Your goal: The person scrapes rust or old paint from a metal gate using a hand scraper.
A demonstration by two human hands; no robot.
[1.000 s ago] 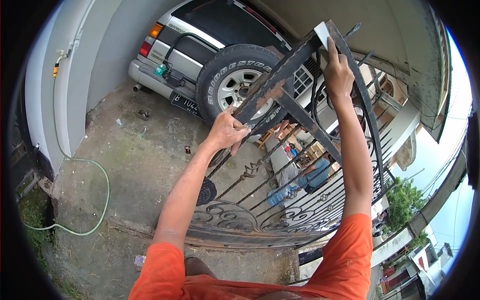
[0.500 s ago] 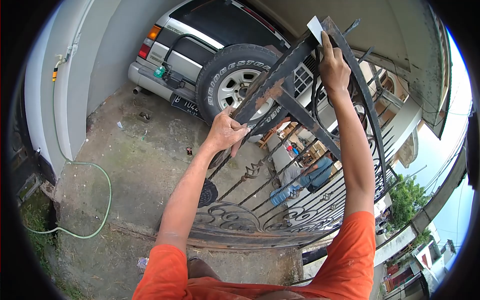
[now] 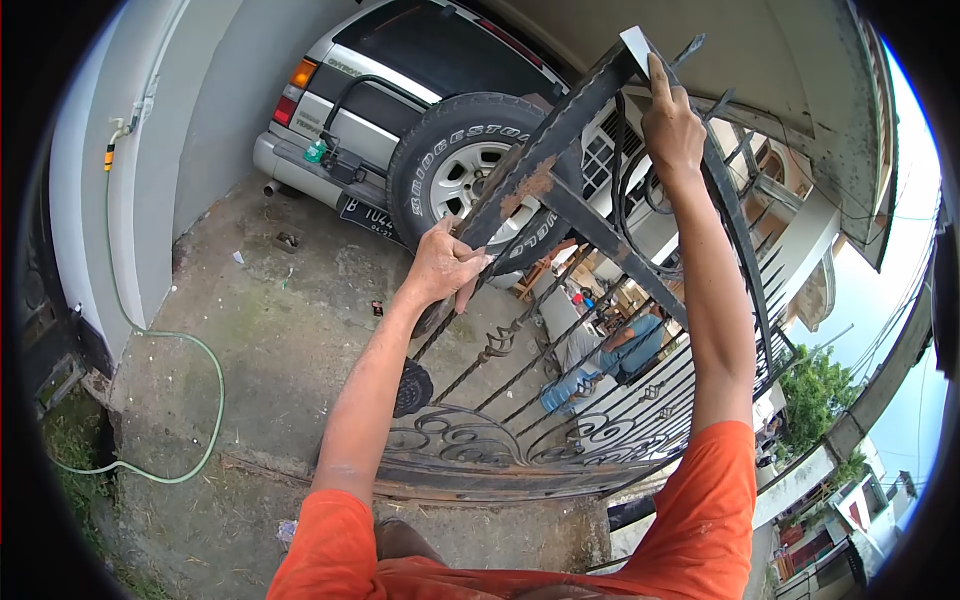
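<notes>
My right hand (image 3: 672,130) is raised to the top end of a black iron gate (image 3: 560,205), index finger stretched along a thin white flat piece (image 3: 637,48). That piece lies against the gate's upper corner; its exact kind does not show. Lower down, my left hand (image 3: 445,262) is closed around the edge of the same gate's frame, thumb in front. Brown rust or bare patches mark the frame between my hands. Twisted bars and scrollwork run below and to the right.
Behind the gate stands a parked car with a spare wheel (image 3: 470,175). A green hose (image 3: 215,380) curves over the concrete at left. Beyond the bars a person in a blue shirt (image 3: 635,345) sits near a blue water jug (image 3: 565,392).
The white piece and my right fingertips have shifted slightly along the gate's top corner, and less of the piece shows. My left hand keeps its hold on the frame.
</notes>
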